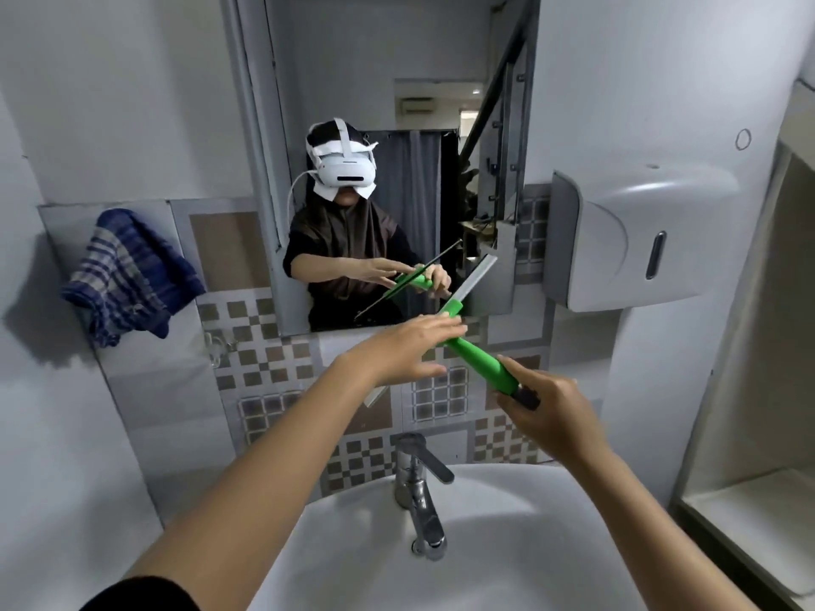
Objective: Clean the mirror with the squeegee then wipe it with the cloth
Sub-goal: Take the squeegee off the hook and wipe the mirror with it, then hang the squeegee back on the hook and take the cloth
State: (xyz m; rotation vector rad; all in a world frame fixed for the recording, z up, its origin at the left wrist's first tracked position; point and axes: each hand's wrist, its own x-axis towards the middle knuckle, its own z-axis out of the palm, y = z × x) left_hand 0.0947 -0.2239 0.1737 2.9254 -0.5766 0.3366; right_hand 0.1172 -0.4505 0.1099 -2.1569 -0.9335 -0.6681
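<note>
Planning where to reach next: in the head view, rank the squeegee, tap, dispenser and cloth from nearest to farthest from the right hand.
1. Squeegee: gripped by the right hand.
2. Tap: below-left, over the sink.
3. Dispenser: upper right on the wall.
4. Cloth: far left, hanging.

The left hand [405, 346] covers the middle of the squeegee [478, 361], so the join of blade and green handle is hidden, and its fingertips are blurred. The right hand [547, 410] hides the handle's end. The mirror [397, 103] runs off the top edge. The sink [507, 544] is cut off below.
</note>
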